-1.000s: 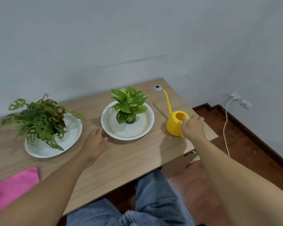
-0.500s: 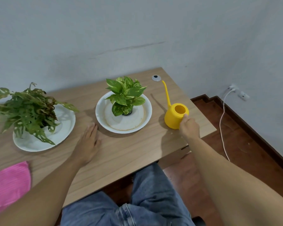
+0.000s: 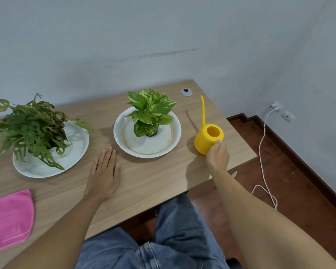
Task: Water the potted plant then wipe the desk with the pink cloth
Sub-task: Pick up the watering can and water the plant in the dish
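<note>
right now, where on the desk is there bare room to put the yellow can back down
Bare wood runs along the front edge of the desk, between the left hand and the right hand, below the white dish. Another strip lies behind the watering can, near the grommet. The left side is crowded: the second dish and the pink cloth.

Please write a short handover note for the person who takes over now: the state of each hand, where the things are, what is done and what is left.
Right hand: grip closed on the near side of the yellow can, which stands on the desk, spout up.
Left hand: flat on the desk, empty.
Plant in its white dish, left of the can.
Pink cloth lies at the desk's near left edge, untouched.
Done: can grasped.
Left: lift, water the plant, then wipe the desk.
</note>
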Demonstrator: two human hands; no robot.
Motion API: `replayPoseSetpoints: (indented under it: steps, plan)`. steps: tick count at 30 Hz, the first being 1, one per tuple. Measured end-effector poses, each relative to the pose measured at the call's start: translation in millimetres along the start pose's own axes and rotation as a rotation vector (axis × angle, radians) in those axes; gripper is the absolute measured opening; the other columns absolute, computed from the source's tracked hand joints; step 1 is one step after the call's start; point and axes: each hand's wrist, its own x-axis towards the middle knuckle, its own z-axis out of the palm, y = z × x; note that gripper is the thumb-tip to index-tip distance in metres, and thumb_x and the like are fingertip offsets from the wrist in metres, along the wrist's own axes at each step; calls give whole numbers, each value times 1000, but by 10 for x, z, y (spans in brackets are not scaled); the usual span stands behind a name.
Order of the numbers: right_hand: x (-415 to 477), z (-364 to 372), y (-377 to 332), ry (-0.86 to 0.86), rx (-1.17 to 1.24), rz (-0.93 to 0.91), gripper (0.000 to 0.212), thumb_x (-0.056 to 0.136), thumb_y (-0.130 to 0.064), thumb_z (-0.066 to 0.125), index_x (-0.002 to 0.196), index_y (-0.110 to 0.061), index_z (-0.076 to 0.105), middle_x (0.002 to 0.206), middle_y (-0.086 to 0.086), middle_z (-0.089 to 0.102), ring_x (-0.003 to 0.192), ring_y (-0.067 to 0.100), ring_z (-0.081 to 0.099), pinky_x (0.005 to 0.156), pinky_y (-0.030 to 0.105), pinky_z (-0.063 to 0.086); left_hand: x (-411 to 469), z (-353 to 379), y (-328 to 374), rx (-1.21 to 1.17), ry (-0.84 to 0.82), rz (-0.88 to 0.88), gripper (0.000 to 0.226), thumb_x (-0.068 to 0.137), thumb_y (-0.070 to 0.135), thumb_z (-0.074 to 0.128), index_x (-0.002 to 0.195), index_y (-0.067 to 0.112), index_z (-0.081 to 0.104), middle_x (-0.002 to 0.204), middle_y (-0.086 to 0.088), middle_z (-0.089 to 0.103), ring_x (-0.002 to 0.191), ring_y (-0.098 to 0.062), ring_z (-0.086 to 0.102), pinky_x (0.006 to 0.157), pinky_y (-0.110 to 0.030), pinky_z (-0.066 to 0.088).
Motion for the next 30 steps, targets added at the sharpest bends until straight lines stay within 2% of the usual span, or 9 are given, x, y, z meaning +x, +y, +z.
replayPoseSetpoints:
  steps: [5,11,15,17,20,22,24,27,30]
  plan:
    - [-77,36,13,66,35,9,52,120,-26,28,126,9,66,134,34,66,128,49,58,103,49,39,-14,-22,18,0,-8,-6,66,119,49,18,179,24,3,187,11,-9,172,-7,-15,141,-44,-5]
    - [-82,-49,-37,65,44,15,50,118,-22,31,124,11,69,133,34,67,129,49,58,106,50,39,-44,-5,9,11,6,-1,72,114,56,7,179,24,3,187,10,-6,173,-9,-13,141,-45,-3]
    - [-94,-147,-121,44,24,-34,51,119,-22,30,121,11,69,131,34,67,126,47,59,102,48,39,-87,19,4,16,27,6,73,114,56,6,179,25,3,187,11,-6,173,-9,-11,142,-45,-1]
    - [-84,-197,-200,53,28,-59,51,118,-24,30,111,9,69,121,33,69,120,47,60,99,49,40,-114,36,-3,26,37,3,72,113,57,5,179,26,1,187,12,-7,173,-8,-12,142,-45,-1]
    - [-31,-259,-358,65,18,-90,48,117,-25,32,93,2,63,99,21,64,110,45,62,88,45,37,-133,50,-6,45,62,0,72,113,56,6,179,26,2,187,12,-4,173,-9,-9,142,-46,1]
    - [31,-313,-468,86,21,-106,51,117,-27,34,92,6,64,94,19,63,106,45,63,85,44,36,-129,59,3,59,70,3,72,113,55,6,179,25,3,188,10,-2,173,-10,-7,142,-47,3]
    - [85,-395,-595,113,18,-123,53,116,-26,36,95,10,68,86,16,62,100,43,61,82,42,35,-133,82,4,79,77,-1,73,113,54,6,179,23,3,188,8,1,174,-12,-5,142,-47,4]
    - [146,-540,-828,131,-20,-110,52,115,-29,38,88,5,67,74,7,54,94,37,55,82,36,31,-147,116,12,105,96,-46,79,112,54,11,178,11,10,188,-5,8,175,-20,6,142,-48,9]
    - [247,-627,-1001,150,-25,-113,50,113,-33,40,86,2,66,88,16,59,99,38,53,85,39,31,-164,143,22,110,121,-75,82,111,53,17,175,2,20,186,-14,16,174,-28,14,141,-49,13]
